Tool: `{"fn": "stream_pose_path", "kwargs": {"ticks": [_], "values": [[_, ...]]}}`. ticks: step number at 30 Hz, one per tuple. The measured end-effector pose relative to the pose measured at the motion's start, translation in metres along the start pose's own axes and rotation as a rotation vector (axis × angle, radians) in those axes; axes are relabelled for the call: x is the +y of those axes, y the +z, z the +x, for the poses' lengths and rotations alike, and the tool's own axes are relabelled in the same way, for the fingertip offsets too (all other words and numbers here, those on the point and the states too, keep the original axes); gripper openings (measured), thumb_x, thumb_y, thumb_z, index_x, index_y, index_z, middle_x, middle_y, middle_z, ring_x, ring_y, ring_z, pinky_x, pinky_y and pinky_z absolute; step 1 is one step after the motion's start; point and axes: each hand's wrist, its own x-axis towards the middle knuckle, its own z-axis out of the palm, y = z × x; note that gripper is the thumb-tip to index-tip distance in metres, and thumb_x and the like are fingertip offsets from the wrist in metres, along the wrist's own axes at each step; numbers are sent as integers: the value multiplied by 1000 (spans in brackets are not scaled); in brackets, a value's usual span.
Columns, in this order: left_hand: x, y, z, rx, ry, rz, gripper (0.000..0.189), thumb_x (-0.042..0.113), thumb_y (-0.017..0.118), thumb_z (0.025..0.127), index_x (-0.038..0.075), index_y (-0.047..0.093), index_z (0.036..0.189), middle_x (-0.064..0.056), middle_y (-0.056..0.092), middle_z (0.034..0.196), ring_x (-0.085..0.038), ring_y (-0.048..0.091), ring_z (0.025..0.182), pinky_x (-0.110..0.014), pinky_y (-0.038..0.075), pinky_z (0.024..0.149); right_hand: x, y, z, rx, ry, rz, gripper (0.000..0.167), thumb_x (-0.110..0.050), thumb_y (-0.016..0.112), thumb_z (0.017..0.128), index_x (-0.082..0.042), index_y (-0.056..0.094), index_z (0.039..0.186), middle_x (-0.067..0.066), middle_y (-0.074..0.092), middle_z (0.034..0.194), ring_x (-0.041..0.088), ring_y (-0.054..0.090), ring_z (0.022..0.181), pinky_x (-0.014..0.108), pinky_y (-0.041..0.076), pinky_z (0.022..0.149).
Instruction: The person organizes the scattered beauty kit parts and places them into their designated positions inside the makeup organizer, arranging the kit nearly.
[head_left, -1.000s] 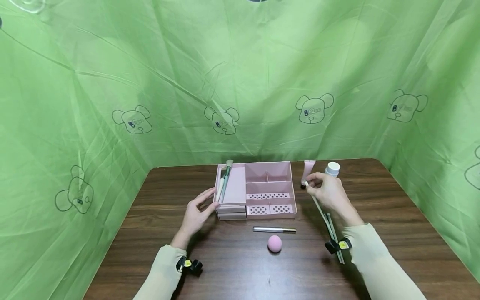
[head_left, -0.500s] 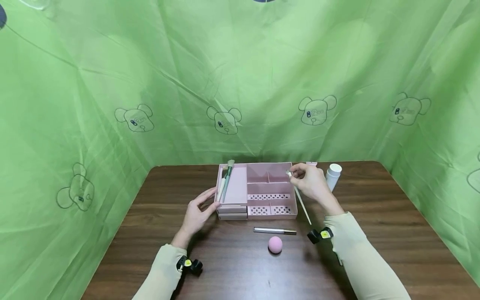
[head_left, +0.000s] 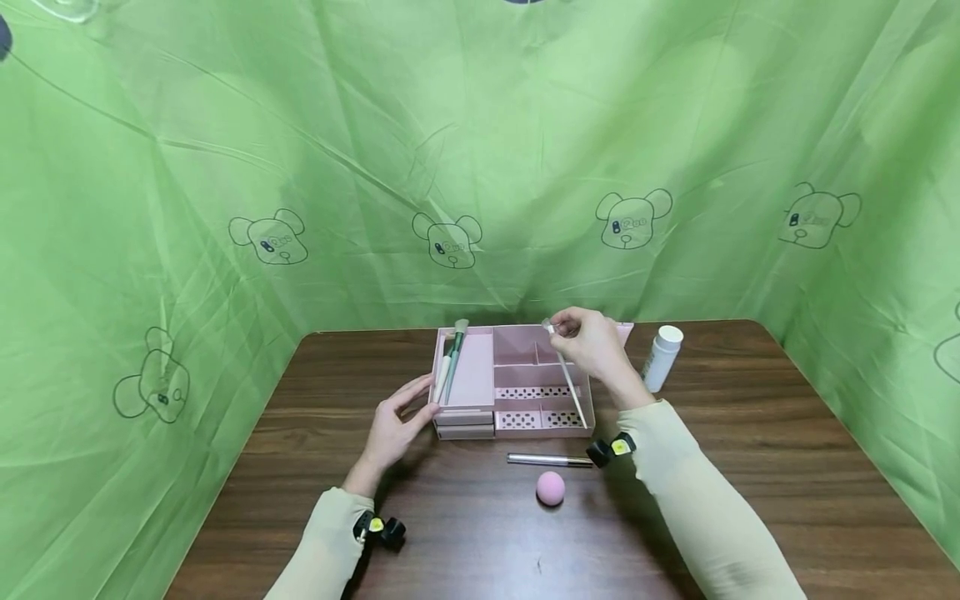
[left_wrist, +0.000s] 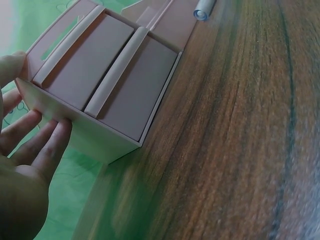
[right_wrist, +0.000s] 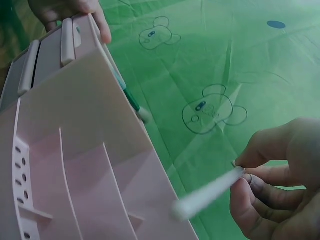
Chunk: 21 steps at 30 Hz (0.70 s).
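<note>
A pink makeup organizer [head_left: 471, 354] lies on the table, with two brushes [head_left: 452, 367] in its left tray. My left hand [head_left: 393, 429] steadies its left side: in the left wrist view the fingers [left_wrist: 52, 145] lie against the side wall and the thumb is at the upper edge. Above the right compartments, my right hand [head_left: 592, 343] pinches a slim makeup brush [head_left: 570, 385] between thumb and fingers close to its head. Its pale handle slants down toward the organizer's front. The right wrist view shows that handle [right_wrist: 207, 195] pointing away from the fingertips, above the compartments.
A silver tube with a dark end [head_left: 547, 460] and a pink sponge ball [head_left: 551, 489] lie in front of the organizer. A white bottle [head_left: 662, 360] stands right of it. A pink squeeze tube [head_left: 624, 332] is mostly hidden behind the right hand. Green curtain [head_left: 480, 167] surrounds the table.
My right hand has carried the brush leftward, from beside the white bottle to over the organizer's right compartments. The left hand stays at the organizer's side.
</note>
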Motion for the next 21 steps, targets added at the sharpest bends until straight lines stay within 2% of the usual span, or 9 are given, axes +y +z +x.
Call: {"fn": "stream_pose_path", "kwargs": {"ticks": [7,15,21], "values": [[1,-1,-1,4,-5,11,46,2,69,89,-10,55,131,-27,51,139,-42,50,126,-18,48,100,-12,10,9,13,28,8,24,-17,65,76,-19,72,99,-6,72,81,12,66,73,33,53,73],[2,0,-1,4,-36,-13,46,4,69,89,-8,55,131,-25,51,140,-40,51,126,-19,49,99,-31,19,21,-7,37,91,23,-15,67,79,-14,71,102,-1,73,85,15,68,69,31,59,67],[3,0,-1,6,-34,-4,45,4,69,89,-8,56,131,-25,52,140,-39,52,126,-20,49,99,-42,28,28,-26,62,96,22,-16,69,81,-14,71,103,-1,73,89,14,68,70,31,57,71]]}}
